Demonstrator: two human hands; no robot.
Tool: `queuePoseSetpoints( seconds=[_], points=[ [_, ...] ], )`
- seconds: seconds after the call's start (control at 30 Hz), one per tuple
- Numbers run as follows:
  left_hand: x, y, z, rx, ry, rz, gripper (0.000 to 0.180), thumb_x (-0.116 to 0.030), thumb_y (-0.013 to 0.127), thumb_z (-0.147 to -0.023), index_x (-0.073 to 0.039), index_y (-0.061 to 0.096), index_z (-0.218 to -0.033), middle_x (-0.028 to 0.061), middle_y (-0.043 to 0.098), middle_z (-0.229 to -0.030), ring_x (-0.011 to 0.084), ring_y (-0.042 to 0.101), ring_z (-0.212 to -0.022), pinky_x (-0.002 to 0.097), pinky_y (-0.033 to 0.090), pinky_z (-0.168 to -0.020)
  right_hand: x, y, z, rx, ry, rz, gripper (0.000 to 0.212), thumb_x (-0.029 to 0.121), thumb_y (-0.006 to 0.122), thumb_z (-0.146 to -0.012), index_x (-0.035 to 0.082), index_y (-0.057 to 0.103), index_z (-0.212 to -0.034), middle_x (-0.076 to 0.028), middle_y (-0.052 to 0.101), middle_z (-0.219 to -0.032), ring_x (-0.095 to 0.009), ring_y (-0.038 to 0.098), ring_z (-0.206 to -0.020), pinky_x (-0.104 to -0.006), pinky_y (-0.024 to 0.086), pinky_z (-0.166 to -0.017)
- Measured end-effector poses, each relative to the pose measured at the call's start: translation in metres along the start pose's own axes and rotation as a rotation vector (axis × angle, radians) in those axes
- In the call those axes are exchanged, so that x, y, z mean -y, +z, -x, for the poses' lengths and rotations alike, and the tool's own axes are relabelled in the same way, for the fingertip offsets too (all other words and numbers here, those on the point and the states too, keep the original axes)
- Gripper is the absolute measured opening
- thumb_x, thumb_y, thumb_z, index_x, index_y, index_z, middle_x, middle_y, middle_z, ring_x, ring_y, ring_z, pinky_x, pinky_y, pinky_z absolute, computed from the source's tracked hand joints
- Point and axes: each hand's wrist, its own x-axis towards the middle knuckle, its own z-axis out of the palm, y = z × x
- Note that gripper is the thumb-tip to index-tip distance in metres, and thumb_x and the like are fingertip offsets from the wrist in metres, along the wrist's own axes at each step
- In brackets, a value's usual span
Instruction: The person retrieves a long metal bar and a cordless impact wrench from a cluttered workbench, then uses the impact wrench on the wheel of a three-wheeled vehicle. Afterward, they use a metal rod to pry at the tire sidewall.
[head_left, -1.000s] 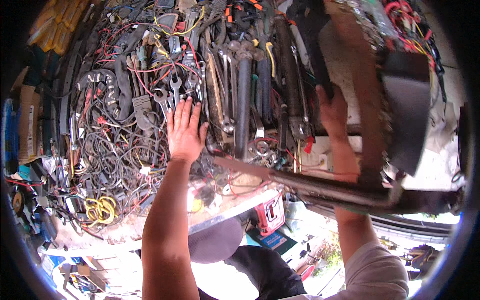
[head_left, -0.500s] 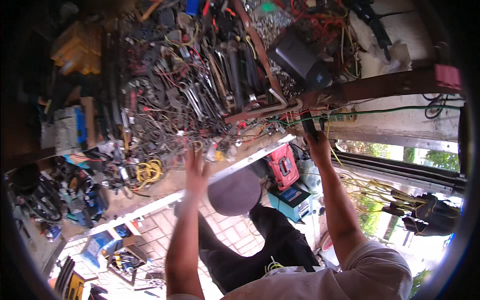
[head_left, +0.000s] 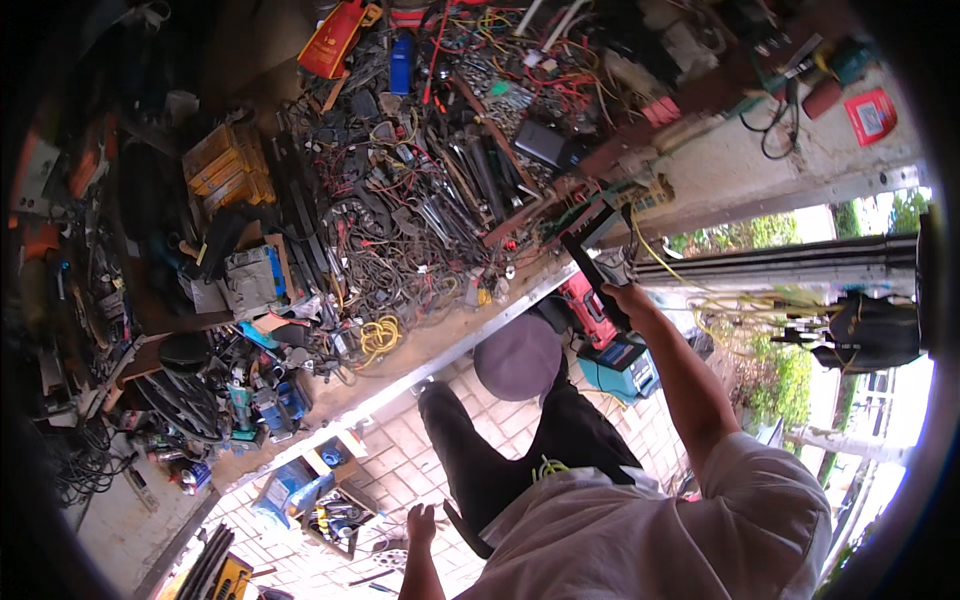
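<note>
My right hand (head_left: 630, 302) is closed round a black, angular tool (head_left: 587, 262) whose exact kind I cannot make out. The tool is held out past the bench's front edge, above a red case (head_left: 588, 312). My left hand (head_left: 421, 524) hangs low beside my left leg, holding nothing, its fingers loosely apart. Nearest to it is an open box of tools (head_left: 340, 518) on the paved floor. A round grey-brown stool seat (head_left: 517, 357) stands in front of my knees.
The cluttered workbench (head_left: 395, 370) bears tangled wires, spanners (head_left: 435, 220), a yellow cable coil (head_left: 379, 341) and a black box (head_left: 545, 145). Beside the red case is a teal-and-black box (head_left: 618, 370). Yellow cables and a black bag (head_left: 875, 330) hang at the right.
My left hand has dropped from above the bench edge down to my left side. My right hand has lifted the black tool away from the bench, and the view has shifted.
</note>
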Motion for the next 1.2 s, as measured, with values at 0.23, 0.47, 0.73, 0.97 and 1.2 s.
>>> queuePoseSetpoints(
  seconds=[0.23,0.47,0.73,0.97,1.2],
  points=[
    [-0.068,0.005,0.015,-0.228,0.365,-0.054,0.027,-0.018,0.050,-0.091,0.006,0.061,-0.097,0.0208,0.064,-0.101,0.0327,0.061,-0.097,0.0381,0.048,-0.083,-0.091,-0.017,0.040,0.281,0.311,-0.312,0.027,0.032,0.058,-0.090,0.006,0.057,-0.090,-0.010,0.059,-0.070,-0.025,0.059,-0.056,-0.0380,0.048,-0.047],
    [-0.197,0.156,0.116,-0.097,0.283,1.499,0.032,-0.024,0.056,-0.093,-0.001,0.058,-0.115,0.0076,0.065,-0.104,0.0150,0.059,-0.096,0.0262,0.045,-0.080,-0.184,-0.041,0.095,0.965,0.806,-0.491,0.044,0.042,0.046,-0.095,-0.003,0.051,-0.096,-0.011,0.056,-0.081,-0.020,0.054,-0.066,-0.0335,0.048,-0.061],
    [-0.235,0.179,0.213,0.031,0.198,2.215,0.054,-0.057,0.058,-0.084,-0.009,0.053,-0.107,0.0091,0.060,-0.097,0.0263,0.058,-0.093,0.0422,0.042,-0.092,-0.215,-0.022,0.219,1.577,0.460,0.372,0.043,0.041,0.042,-0.098,0.001,0.056,-0.104,-0.011,0.064,-0.081,-0.020,0.061,-0.060,-0.0328,0.051,-0.056],
    [-0.095,0.159,0.245,-0.496,0.110,2.432,0.017,-0.020,0.065,-0.076,-0.015,0.049,-0.074,-0.0027,0.039,-0.060,0.0126,0.043,-0.053,0.0289,0.041,-0.051,-0.224,0.072,0.223,1.348,-0.681,0.856,0.045,0.041,0.047,-0.096,0.000,0.065,-0.097,-0.007,0.067,-0.094,-0.016,0.062,-0.091,-0.0303,0.049,-0.075],
    [0.147,0.184,0.255,-0.623,-0.406,2.394,0.019,-0.021,0.056,-0.081,-0.015,0.040,-0.072,-0.0018,0.032,-0.056,0.0127,0.039,-0.048,0.0296,0.041,-0.046,-0.218,0.114,0.191,0.968,-0.927,1.230,0.039,0.035,0.057,-0.090,-0.004,0.065,-0.090,-0.017,0.066,-0.081,-0.021,0.064,-0.075,-0.0327,0.049,-0.069]
  ],
)
